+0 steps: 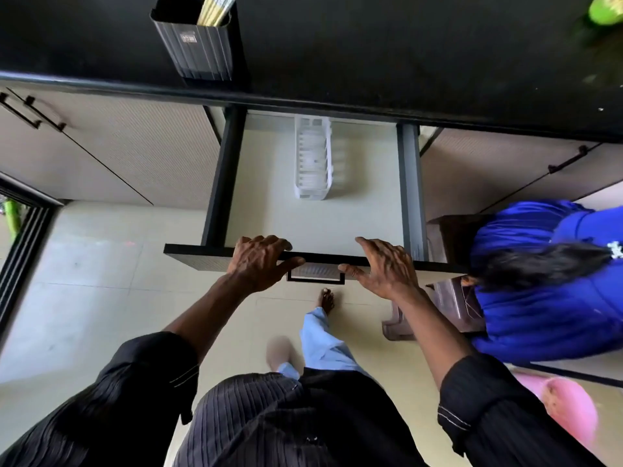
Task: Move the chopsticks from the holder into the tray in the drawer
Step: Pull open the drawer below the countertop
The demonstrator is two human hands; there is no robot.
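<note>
A dark ribbed holder stands on the black counter at the upper left, with pale yellow chopsticks sticking out of its top. Below the counter the drawer is pulled out. A white slotted tray lies inside it near the back, with nothing in it. My left hand grips the top of the drawer's front panel. My right hand rests on the same edge, fingers spread over it. Between them hangs the drawer's dark handle.
The black counter's edge overhangs the drawer's back. Closed cabinet doors flank the drawer. A person in blue crouches by a brown stool at the right. A green object sits at the counter's far right. My foot is under the drawer.
</note>
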